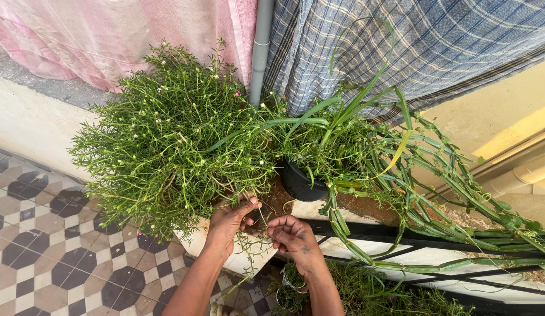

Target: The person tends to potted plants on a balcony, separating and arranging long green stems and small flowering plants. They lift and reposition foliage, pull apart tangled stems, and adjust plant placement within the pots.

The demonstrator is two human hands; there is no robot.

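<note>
Head view: both hands work at the base of the bushy green plant (167,140) in the frame's centre-left. The left hand (230,219) pinches thin trailing stems; the right hand (291,234) curls loosely (holding what, I cannot tell). Most of the bush looks untouched, and the black pot (299,182) beside it likewise.

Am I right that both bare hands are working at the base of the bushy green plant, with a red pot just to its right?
Not quite: the head view shows the pot is black, not red. The left hand and right hand are indeed at the base of the bushy green plant.
</note>
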